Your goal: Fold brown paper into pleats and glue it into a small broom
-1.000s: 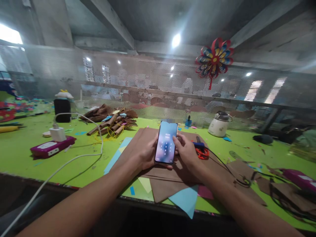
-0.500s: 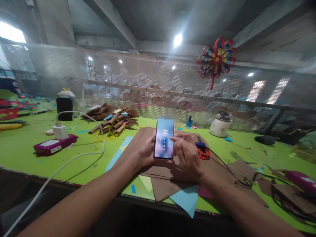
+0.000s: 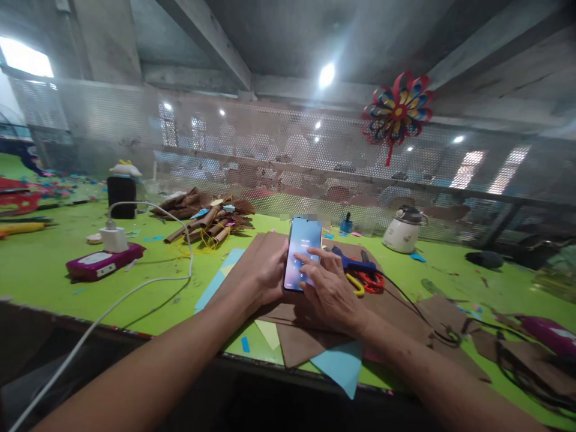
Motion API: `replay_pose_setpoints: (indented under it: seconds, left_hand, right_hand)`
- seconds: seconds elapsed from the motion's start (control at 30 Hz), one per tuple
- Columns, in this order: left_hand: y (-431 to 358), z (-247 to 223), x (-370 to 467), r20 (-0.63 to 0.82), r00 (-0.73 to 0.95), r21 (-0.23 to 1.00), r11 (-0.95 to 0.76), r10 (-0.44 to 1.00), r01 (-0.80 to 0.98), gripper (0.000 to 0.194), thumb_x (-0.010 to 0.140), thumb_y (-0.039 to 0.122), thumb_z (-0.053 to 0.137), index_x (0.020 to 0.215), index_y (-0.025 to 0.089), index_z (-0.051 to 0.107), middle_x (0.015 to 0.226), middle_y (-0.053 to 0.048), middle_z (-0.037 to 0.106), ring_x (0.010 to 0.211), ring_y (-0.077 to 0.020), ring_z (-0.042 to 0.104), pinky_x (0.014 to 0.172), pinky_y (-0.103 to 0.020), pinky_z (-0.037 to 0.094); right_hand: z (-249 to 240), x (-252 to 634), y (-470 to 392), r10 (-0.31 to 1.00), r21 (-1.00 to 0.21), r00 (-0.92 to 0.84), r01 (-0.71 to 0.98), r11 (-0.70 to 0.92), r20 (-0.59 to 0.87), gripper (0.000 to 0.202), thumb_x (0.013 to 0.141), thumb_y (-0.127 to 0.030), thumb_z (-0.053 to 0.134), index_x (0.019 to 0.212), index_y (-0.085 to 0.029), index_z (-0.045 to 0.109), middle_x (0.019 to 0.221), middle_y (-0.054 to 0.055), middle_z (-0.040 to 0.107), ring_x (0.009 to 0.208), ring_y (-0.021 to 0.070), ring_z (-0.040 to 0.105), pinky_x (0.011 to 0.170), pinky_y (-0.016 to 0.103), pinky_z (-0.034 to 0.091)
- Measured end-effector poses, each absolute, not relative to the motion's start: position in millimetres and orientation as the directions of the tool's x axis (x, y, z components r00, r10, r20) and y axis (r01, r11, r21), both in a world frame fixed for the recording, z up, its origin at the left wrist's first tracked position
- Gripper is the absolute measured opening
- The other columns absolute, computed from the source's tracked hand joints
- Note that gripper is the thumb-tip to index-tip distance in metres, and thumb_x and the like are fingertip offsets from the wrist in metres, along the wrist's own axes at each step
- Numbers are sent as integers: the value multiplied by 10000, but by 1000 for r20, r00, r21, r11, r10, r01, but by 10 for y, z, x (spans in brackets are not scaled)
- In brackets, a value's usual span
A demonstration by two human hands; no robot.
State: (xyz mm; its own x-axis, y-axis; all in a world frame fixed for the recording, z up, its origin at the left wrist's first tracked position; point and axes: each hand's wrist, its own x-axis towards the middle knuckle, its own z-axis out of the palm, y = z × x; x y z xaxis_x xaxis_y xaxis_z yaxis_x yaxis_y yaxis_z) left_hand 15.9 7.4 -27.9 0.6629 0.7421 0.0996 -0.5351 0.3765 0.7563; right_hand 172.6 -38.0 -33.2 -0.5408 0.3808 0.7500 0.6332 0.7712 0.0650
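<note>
A smartphone [image 3: 297, 273] with a lit number keypad on its screen stands tilted toward me, held by my left hand [image 3: 270, 273] along its left side. My right hand [image 3: 333, 288] reaches over the screen with its fingers spread, the fingertips at or just above the keypad. Under both hands lie sheets of brown card [image 3: 297, 345], with light blue paper [image 3: 339, 366] poking out below. Just right of my right hand are a blue glue gun [image 3: 355, 262] with a black cord and red-handled scissors [image 3: 373, 281].
On the green table [image 3: 157, 300] are a purple power strip [image 3: 105, 264] with a white charger [image 3: 114, 239] and cable, a bundle of brown paper rolls [image 3: 211, 222], a white kettle-like pot [image 3: 402, 231] and another purple block [image 3: 549, 333]. A paper flower [image 3: 398, 112] hangs by the mesh screen.
My right hand has moved left over the phone screen and its fingers have spread out. More of the glue gun now shows. My left hand keeps its hold on the phone.
</note>
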Motion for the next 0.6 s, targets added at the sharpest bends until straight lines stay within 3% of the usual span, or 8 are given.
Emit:
replay_pose_setpoints:
  seconds: [0.13, 0.27, 0.4, 0.6]
  left_hand:
    - [117, -311, 145, 87, 676, 748, 400, 732, -530, 485, 908, 506, 417, 1007, 89, 643, 874, -136, 694, 713, -209, 638, 709, -346, 491]
    - [131, -325, 101, 50, 699, 753, 433, 714, -496, 525, 900, 541, 408, 1062, 93, 627, 943, -155, 689, 793, -260, 646, 789, -464, 483]
    - [111, -285, 43, 44, 713, 757, 442, 700, -481, 597, 899, 593, 347, 1126, 98, 593, 1013, -185, 671, 842, -312, 641, 766, -553, 475]
    - [69, -175, 19, 91, 648, 764, 364, 756, -533, 540, 925, 523, 320, 1014, 80, 617, 945, -194, 684, 822, -316, 649, 737, -522, 495]
  right_hand:
    - [-356, 1768, -345, 348, 11, -428, 643, 765, 834, 105, 901, -221, 483, 965, -200, 563, 1078, 88, 657, 1056, 265, 504, 914, 459, 364]
    - [-326, 1855, -318, 342, -37, -330, 670, 741, 880, 93, 887, -195, 485, 897, -187, 578, 822, 71, 645, 898, 247, 531, 836, 441, 392]
    - [-324, 1920, -301, 308, 10, -384, 639, 769, 870, 110, 874, -159, 496, 910, -189, 596, 812, 58, 654, 912, 241, 538, 817, 428, 405]
    - [-337, 1930, -317, 302, 23, -445, 590, 807, 843, 171, 886, -122, 467, 965, -180, 608, 860, 62, 667, 982, 239, 540, 847, 424, 416]
